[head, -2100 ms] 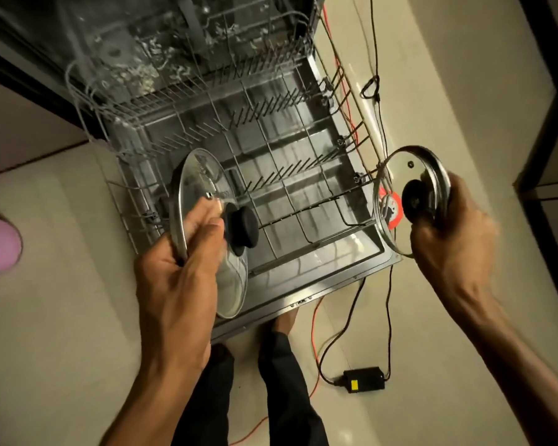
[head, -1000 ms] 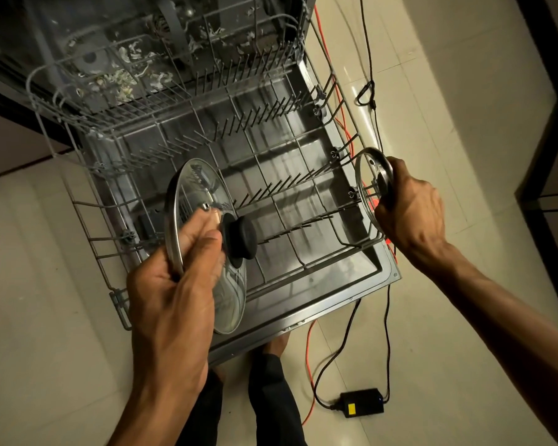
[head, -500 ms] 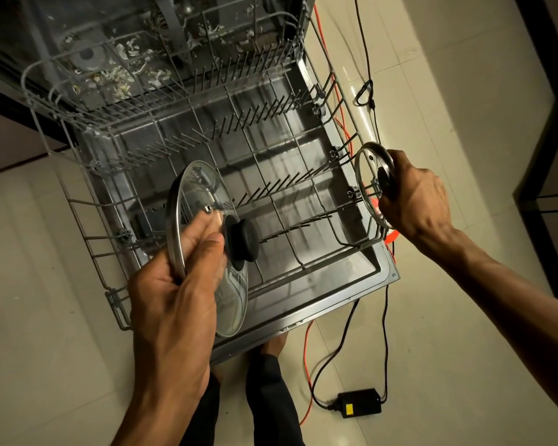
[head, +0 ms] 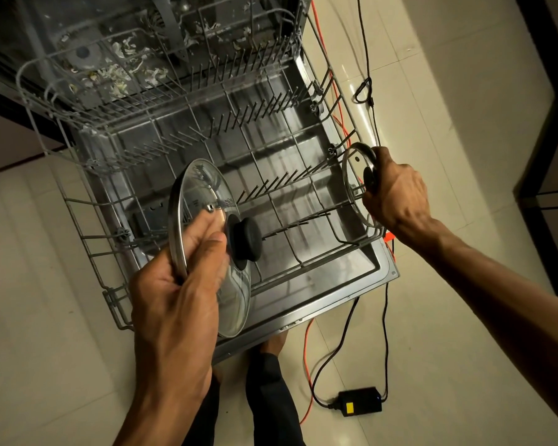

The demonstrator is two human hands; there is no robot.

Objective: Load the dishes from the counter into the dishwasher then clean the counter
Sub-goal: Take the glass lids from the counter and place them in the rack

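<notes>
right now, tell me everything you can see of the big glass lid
The big glass lid is round and clear, with a metal rim, a black knob at its centre and a small metal vent. It stands nearly on edge over the dishwasher rack's front left, knob facing right. The left hand pinches its rim, thumb on the glass beside the knob.

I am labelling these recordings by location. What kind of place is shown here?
Most likely a home kitchen: an open dishwasher with its lower rack pulled out, glass pot lids in both hands, and a tiled floor.

Glass lids (head: pixel 207 220) over dishwasher rack (head: pixel 239 149)
</notes>
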